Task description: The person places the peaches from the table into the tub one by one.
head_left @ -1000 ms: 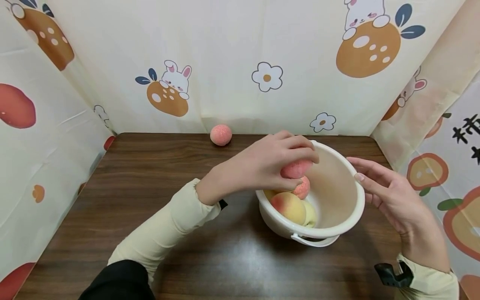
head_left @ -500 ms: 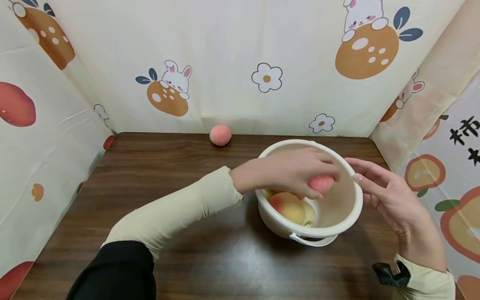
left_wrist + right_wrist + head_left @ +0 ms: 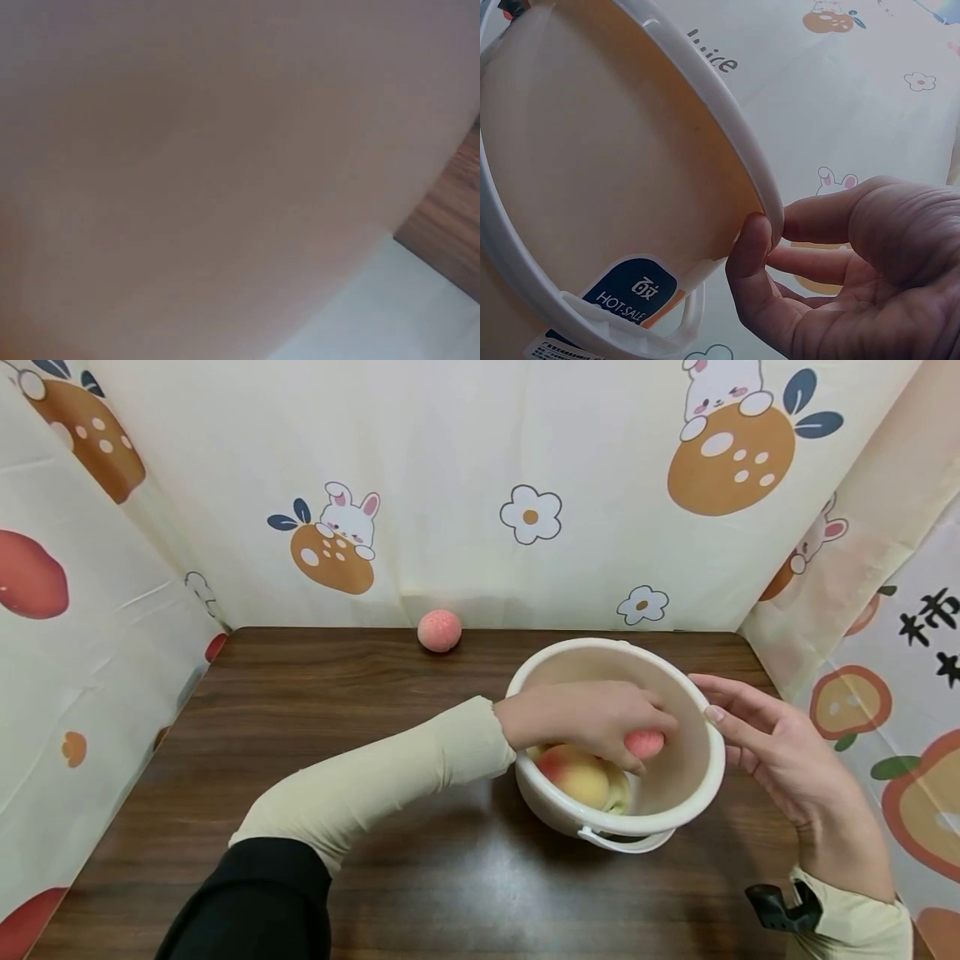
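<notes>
My left hand (image 3: 600,714) reaches down inside the white bucket (image 3: 717,760) and grips a pink peach (image 3: 645,743) between thumb and fingers. Beneath the wrist lie a yellow peach with a red blush (image 3: 576,775) and a paler yellow fruit (image 3: 619,789); the hand covers whatever else is there. On the bucket's right side, my right hand (image 3: 787,756) holds the rim, thumb on one face and fingers on the other. The right wrist view shows this pinch on the rim (image 3: 739,146) closely. In the left wrist view a blurred surface fills most of the picture.
Another pink peach (image 3: 439,631) sits at the back edge of the dark wooden table (image 3: 337,668). Printed cloth (image 3: 450,460) rises behind and at both sides. The bucket's handle (image 3: 628,843) hangs down at its front.
My left hand has moved right and down into the bucket, carrying the pink peach lower. My right hand keeps its hold on the rim.
</notes>
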Available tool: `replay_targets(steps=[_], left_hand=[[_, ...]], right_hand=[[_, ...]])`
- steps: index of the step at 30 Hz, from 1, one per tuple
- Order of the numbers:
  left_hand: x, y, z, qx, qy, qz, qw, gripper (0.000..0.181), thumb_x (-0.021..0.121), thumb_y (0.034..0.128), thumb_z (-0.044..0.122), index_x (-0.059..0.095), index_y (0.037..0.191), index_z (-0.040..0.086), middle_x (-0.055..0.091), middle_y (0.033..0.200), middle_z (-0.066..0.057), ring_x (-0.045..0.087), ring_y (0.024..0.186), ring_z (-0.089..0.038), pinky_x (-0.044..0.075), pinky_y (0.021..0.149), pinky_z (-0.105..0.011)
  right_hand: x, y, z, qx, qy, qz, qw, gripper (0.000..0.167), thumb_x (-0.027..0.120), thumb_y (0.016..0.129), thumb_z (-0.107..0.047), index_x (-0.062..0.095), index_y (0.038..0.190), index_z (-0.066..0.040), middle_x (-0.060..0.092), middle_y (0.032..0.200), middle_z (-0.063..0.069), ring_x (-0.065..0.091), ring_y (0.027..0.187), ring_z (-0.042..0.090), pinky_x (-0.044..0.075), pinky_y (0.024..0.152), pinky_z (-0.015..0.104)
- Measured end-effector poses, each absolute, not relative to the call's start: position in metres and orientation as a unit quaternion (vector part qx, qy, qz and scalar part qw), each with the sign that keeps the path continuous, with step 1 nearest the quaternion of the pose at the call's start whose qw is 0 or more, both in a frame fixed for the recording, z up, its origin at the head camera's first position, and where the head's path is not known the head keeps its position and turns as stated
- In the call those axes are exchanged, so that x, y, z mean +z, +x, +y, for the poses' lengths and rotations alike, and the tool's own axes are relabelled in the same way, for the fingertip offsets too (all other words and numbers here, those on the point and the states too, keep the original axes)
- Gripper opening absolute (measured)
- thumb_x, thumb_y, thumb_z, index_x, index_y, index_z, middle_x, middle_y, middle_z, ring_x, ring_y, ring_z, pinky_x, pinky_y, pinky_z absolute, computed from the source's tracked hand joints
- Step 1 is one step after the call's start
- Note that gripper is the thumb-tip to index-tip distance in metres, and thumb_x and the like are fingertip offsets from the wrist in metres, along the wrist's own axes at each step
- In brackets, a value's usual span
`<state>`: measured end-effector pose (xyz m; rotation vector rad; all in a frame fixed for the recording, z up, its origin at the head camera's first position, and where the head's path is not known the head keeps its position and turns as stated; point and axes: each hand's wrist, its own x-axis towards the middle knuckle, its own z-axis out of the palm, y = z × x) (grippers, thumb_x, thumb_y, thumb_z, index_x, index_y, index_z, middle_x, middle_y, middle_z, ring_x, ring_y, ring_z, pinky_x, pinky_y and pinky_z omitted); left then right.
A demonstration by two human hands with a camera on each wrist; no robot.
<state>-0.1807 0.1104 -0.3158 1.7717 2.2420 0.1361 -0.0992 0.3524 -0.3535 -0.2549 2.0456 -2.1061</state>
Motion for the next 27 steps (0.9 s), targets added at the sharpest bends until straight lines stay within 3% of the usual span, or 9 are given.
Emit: replay_targets(steps=[11, 19, 27], left_hand=[[-0.321, -0.178, 0.112, 0.009, 0.613, 0.778, 0.136, 0.036, 0.071, 0.0966, 0.038, 0.066, 0.128, 0.021, 0.064, 0.118, 0.003, 0.058, 0.107, -0.013, 0.041, 0.100, -0.025], [-0.314, -0.181, 0.101, 0.052, 0.595, 0.785, 0.162, 0.031, 0.065, 0.0994, 0.029, 0.066, 0.129, 0.023, 0.064, 0.115, 0.006, 0.054, 0.106, -0.010, 0.038, 0.099, -0.019], [-0.302, -0.188, 0.089, 0.075, 0.576, 0.799, 0.157, 0.041, 0.067, 0.1001, 0.029, 0.062, 0.140, 0.028, 0.065, 0.127, 0.012, 0.054, 0.120, -0.008, 0.037, 0.107, -0.019]], right_hand=[[-0.352, -0.098, 0.354, -0.707, -0.087, 0.694, 0.101, 0.047, 0.046, 0.107, 0.002, 0.051, 0.152, -0.009, 0.068, 0.124, 0.002, 0.075, 0.101, 0.012, 0.064, 0.074, 0.031], [-0.353, -0.099, 0.352, -0.708, -0.090, 0.693, 0.104, 0.046, 0.046, 0.107, 0.002, 0.052, 0.152, -0.009, 0.069, 0.127, 0.001, 0.075, 0.103, 0.012, 0.064, 0.075, 0.031], [-0.352, -0.100, 0.353, -0.707, -0.092, 0.694, 0.102, 0.046, 0.046, 0.107, 0.002, 0.052, 0.152, -0.010, 0.069, 0.124, 0.001, 0.074, 0.103, 0.011, 0.064, 0.074, 0.031]])
